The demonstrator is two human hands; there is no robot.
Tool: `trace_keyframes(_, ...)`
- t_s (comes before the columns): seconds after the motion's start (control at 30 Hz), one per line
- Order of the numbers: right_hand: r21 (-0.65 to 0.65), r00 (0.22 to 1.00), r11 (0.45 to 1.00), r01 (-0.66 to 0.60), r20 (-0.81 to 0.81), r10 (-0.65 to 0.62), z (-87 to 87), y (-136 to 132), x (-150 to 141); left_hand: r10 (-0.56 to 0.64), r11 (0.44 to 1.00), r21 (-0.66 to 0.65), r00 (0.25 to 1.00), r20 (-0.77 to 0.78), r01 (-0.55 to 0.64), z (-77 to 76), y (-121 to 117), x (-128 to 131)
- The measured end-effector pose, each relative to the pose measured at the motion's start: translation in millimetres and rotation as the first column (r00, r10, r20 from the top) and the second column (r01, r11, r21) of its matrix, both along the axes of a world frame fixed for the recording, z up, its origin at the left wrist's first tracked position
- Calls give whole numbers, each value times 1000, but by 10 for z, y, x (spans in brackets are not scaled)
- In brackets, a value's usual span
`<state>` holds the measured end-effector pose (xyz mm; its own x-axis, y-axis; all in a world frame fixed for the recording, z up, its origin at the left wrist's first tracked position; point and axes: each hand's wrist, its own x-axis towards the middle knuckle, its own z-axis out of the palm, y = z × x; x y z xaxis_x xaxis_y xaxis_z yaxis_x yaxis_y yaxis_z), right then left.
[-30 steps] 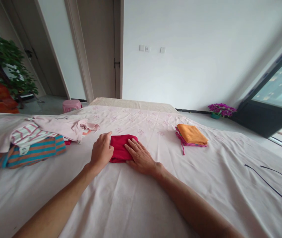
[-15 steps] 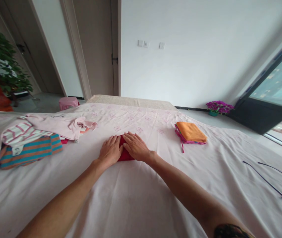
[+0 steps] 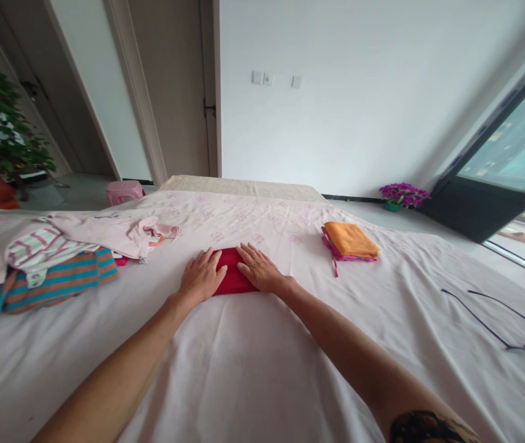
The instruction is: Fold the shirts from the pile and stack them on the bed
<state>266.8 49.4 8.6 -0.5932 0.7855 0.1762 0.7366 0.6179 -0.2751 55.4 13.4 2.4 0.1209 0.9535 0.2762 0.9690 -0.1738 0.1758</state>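
Note:
A folded red cloth point(image 3: 233, 274) lies flat on the pale pink flowered sheet point(image 3: 244, 357), straight in front of me. My left hand point(image 3: 203, 274) rests palm down on its left side, fingers stretched out. On the right side of the cloth lies my right hand point(image 3: 260, 267), also flat with extended fingers. Both thumbs point inward with red fabric showing between them. The outer edges of the cloth are hidden under my hands.
A pile of clothes, with a blue-and-brown striped garment point(image 3: 59, 280) and a pink top point(image 3: 105, 232), is on the left. Folded orange cloth point(image 3: 352, 239) tops a small stack at right. Eyeglasses point(image 3: 506, 344) lie at far right; a pink stool point(image 3: 124, 192) stands beyond.
My hands have moved apart from each other across the red cloth, so more of it shows between them. The view has shifted slightly.

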Motion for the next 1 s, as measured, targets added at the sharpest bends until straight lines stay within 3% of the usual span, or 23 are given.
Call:
trace_keyframes(0.1,-79,997,996,-38,-74,33,-23,0,139,10,1000,13,1000,29,-11,-19,-5,-5)
trace_keyframes(0.2,-128,966,988,-83,-252,49,-3,-58,304,33,999,10,996,80,-34,-55,0,-24)
trace_keyframes(0.33,-33,880,996,-80,-472,55,77,-227,422,27,1000,1,991,134,-27,-103,23,-62)
trace_keyframes(0.5,179,936,970,-166,-281,212,145,-402,356,17,1000,11,992,122,-19,-103,36,-72)
trace_keyframes(0.67,261,972,958,-121,-165,168,120,-449,253,6,1000,17,997,75,-7,-87,29,-70)
trace_keyframes(1.0,138,989,987,-77,-115,93,150,-482,221,7,999,39,999,51,-9,-45,-10,-44)
